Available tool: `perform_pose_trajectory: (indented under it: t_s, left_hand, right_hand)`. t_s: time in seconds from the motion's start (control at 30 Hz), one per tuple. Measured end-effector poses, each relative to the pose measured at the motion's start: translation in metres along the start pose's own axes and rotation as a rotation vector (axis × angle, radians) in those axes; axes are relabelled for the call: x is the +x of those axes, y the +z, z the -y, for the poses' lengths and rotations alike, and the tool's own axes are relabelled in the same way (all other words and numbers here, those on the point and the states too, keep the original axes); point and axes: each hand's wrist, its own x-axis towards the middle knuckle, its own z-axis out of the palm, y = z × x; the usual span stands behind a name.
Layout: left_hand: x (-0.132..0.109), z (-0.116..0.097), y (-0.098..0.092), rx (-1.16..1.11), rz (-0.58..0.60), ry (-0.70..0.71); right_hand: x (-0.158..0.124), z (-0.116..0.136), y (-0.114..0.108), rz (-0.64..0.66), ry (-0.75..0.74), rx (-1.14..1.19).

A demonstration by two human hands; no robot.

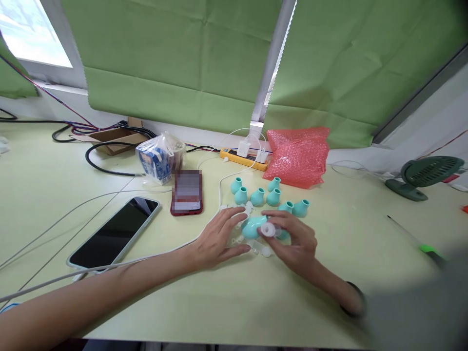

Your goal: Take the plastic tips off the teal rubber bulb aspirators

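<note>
Your right hand point(292, 241) pinches a small white plastic ring point(269, 230) against a teal rubber bulb point(253, 227) on the pale green worktop point(226, 302). Your left hand point(219, 239) lies open, fingers spread, beside it. Loose clear plastic pieces point(261, 249) underneath could scatter if the bulb slips.

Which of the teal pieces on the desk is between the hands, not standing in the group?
The teal piece between the left hand and right hand; the others stand behind, untouched.
</note>
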Motion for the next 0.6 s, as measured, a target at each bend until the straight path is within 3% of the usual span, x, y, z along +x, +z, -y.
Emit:
perform_pose_trajectory:
  t_s: [0.13, 0.27, 0.33, 0.47, 0.6]
  left_hand:
    - [-0.002, 0.001, 0.0, -0.048, -0.007, 0.123]
    - [-0.005, -0.001, -0.004, -0.163, -0.167, -0.014]
    - [-0.006, -0.003, -0.005, -0.244, -0.179, -0.067]
    - [-0.006, -0.014, -0.003, -0.279, -0.177, -0.14]
    - [-0.002, -0.022, -0.002, -0.256, -0.203, -0.15]
  right_hand:
    - [-0.01, 0.016, 0.01, 0.069, 0.278, 0.223]
    - [-0.01, 0.016, 0.005, 0.092, 0.36, 0.148]
    - [-0.011, 0.017, 0.002, 0.221, 0.369, 0.11]
    - [-0.015, 0.024, -0.001, 0.551, 0.261, -0.036]
    - [-0.016, 0.025, -0.001, 0.526, 0.026, -0.279]
